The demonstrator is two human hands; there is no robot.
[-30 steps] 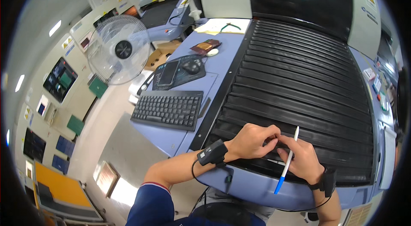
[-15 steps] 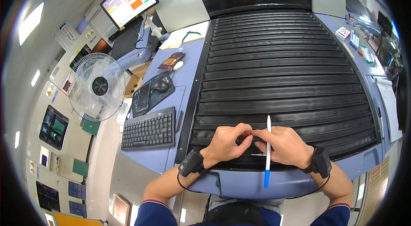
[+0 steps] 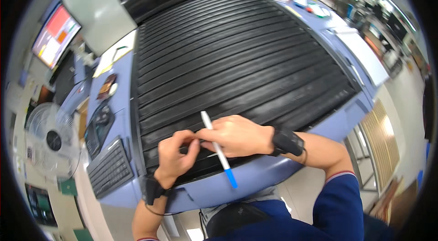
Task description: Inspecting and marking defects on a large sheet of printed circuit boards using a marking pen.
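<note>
With 12 o'clock at the top of the view, the white pen [image 3: 222, 160] lies toward 6 o'clock, lodged across the right hand [image 3: 239, 136] and slanting so that its white end aims at 11 o'clock and its blue end [image 3: 232, 179] at 5. It is probably parked there to leave the thumb and forefinger free, since the grip is nothing like a writing grip.

The left hand [image 3: 174, 158], at 7 o'clock, comes up to meet the right above the near edge of the black ribbed surface [image 3: 232, 72]; the meeting looks meant for close finger work directly below the wearer's eyes.

As for the fingers, those of the right hand are bent and close together, with the pen held among them. The left thumb and forefinger curve round a small gap, their tips drawn in beside the right ones; I cannot tell whether they pinch anything (whatever might be there is too small and blurred). A thin pale sliver [image 3: 211, 154] shows by the pen, its nature unclear.

On the blue bench [image 3: 264, 172], the keyboard [image 3: 109, 168] sits at 8 o'clock and the dark mouse [image 3: 105, 114] at 9, presumably set aside to leave the ribbed surface free. The monitor [image 3: 56, 35] stands at 10.
</note>
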